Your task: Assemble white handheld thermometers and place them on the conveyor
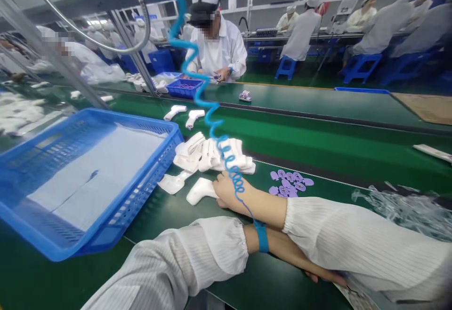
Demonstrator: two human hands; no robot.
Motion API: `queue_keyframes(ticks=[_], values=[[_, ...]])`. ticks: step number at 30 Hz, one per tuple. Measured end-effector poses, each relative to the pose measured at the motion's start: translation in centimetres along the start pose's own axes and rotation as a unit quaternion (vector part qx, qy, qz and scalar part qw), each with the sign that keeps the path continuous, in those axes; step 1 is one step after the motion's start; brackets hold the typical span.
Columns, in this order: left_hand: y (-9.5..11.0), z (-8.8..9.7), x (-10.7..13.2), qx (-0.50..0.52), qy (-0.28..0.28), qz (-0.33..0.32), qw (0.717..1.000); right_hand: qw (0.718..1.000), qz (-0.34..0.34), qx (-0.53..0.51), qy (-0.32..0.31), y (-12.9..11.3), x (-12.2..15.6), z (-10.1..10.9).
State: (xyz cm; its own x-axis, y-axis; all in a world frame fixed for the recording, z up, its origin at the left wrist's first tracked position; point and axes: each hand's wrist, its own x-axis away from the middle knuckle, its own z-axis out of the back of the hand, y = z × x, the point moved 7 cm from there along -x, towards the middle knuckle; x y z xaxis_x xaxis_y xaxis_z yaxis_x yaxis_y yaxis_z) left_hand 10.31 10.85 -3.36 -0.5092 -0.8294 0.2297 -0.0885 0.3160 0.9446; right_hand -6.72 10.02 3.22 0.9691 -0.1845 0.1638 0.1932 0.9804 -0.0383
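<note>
My forearms cross, the right above the left. My right hand (233,192) is closed around the narrow end of a white gun-shaped plastic shell (200,190) lying low over the table. Directly behind it sits a pile of similar white shells (226,155), and another white shell (173,182) lies to its left. My left hand (310,266) stretches to the lower right, partly covered by my right sleeve; the finger that shows is extended, near a patterned flat item (355,296). A blue wrist strap (262,237) with a coiled cord (229,159) is on my left wrist.
A blue basket (141,211) with a white sheet stands left. Purple oval parts (289,183) lie beyond my right forearm, clear plastic bags (399,206) at right. Two white shells (190,118) lie on the green belt (300,133). A co-worker (226,46) works opposite.
</note>
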Motion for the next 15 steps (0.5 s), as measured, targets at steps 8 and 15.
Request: queue_keyframes(ticks=[8,15], values=[[-1.0,-0.9,0.0,0.087,-0.065,0.005,0.994,0.970,-0.140,-0.088,0.178,10.1,14.9,7.5],[-1.4,0.4,-0.4,0.303,0.019,0.021,0.953,0.904,-0.215,-0.199,0.310,12.3,30.6,1.0]])
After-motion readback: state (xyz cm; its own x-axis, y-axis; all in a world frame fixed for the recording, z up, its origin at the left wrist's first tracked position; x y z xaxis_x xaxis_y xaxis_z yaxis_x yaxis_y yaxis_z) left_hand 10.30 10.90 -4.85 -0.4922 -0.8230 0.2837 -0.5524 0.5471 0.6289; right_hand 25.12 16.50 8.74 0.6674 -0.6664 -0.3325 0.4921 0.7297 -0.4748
